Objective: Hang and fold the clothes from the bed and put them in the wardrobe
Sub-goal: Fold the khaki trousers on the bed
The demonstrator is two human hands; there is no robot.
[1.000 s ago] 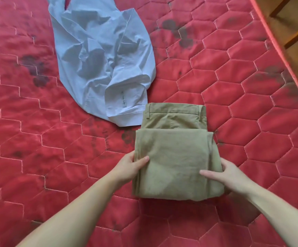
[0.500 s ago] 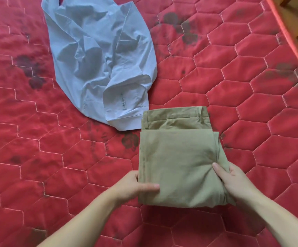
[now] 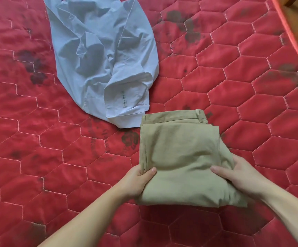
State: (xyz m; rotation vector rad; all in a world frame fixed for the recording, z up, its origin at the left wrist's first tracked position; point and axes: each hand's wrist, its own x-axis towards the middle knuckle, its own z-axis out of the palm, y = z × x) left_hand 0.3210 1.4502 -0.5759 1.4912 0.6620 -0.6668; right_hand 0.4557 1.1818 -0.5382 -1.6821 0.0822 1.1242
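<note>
The left hand (image 3: 137, 182) and right hand (image 3: 240, 177) grip the folded tan cotton trousers (image 3: 183, 157); lift with 2 hands, flat, so folds stay.

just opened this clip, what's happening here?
A person is sorting clothes on a bed with a red quilted cover. Both hands grip a folded stack of khaki trousers: the left hand holds its left edge, thumb on top, and the right hand holds its right edge the same way. The near end looks raised off the cover, as if being picked up. A crumpled light blue shirt lies unfolded farther back. No wardrobe is in view.
</note>
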